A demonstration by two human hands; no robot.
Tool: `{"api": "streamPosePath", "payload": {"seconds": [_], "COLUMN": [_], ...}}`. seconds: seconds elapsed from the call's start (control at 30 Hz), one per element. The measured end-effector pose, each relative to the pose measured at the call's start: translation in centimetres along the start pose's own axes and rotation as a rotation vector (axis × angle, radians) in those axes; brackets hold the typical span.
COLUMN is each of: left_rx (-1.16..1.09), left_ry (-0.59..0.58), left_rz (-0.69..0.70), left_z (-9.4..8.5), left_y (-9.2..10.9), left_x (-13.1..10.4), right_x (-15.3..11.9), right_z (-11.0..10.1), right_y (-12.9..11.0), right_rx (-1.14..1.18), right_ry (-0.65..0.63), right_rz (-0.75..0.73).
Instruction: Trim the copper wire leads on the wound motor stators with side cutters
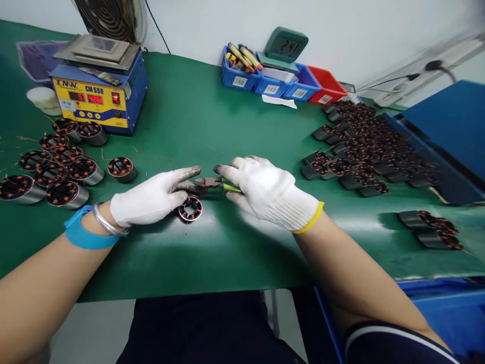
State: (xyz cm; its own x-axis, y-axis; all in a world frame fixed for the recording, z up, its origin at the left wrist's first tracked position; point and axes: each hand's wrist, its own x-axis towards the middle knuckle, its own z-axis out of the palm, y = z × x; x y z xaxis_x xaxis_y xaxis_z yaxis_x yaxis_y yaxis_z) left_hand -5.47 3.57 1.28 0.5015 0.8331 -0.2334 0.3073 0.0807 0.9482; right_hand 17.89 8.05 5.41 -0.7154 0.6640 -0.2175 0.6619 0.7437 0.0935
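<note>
My left hand (153, 197), in a white glove with dark-stained fingertips, has its fingers curved round the side of a motor stator (190, 209). The stator's ring face with copper windings is turned toward me, and a short copper wire end hangs from its lower rim. My right hand (261, 187), also in a white glove, is closed on pliers (232, 188) with green handles. The pliers' metal jaws point left and lie just above the stator, close to my left fingertips. Whether the jaws grip a wire cannot be made out.
Several stators (68, 172) stand at the left, with one (122, 169) nearer my left hand. A yellow-blue CM558 device (96, 96) is behind them. Many stators (364, 141) lie at the right beside a blue box (450, 136). Blue bins (238, 78), a red bin (326, 83) and a clock (287, 44) line the back.
</note>
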Motion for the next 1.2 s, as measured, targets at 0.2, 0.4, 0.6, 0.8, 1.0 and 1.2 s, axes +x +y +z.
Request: {"api": "streamPosePath", "payload": {"seconds": [0.2, 0.4, 0.6, 0.8, 1.0, 1.2], "left_rx": [0.024, 0.028, 0.01, 0.033, 0.058, 0.166], "left_ry": [0.007, 0.024, 0.002, -0.001, 0.025, 0.081], "left_rz": [0.004, 0.017, -0.003, -0.023, 0.006, -0.006], "left_z": [0.1, 0.1, 0.0, 0.1, 0.3, 0.2], "left_y": [0.1, -0.1, 0.0, 0.2, -0.1, -0.5], "left_x": [0.0, 0.1, 0.0, 0.0, 0.2, 0.1], "right_x": [-0.2, -0.5, -0.5, -0.4, 0.5, 1.9], "right_z": [0.5, 0.7, 0.3, -0.1, -1.6, -3.0], "right_y": [-0.3, -0.1, -0.8, -1.5, -0.9, -2.0], "right_rx": [-0.018, 0.002, 0.012, 0.035, -0.15, -0.296], "right_ry": [-0.027, -0.012, -0.043, -0.126, 0.002, -0.023], "right_rz": [-0.008, -0.007, -0.002, 0.079, -0.039, -0.099]}}
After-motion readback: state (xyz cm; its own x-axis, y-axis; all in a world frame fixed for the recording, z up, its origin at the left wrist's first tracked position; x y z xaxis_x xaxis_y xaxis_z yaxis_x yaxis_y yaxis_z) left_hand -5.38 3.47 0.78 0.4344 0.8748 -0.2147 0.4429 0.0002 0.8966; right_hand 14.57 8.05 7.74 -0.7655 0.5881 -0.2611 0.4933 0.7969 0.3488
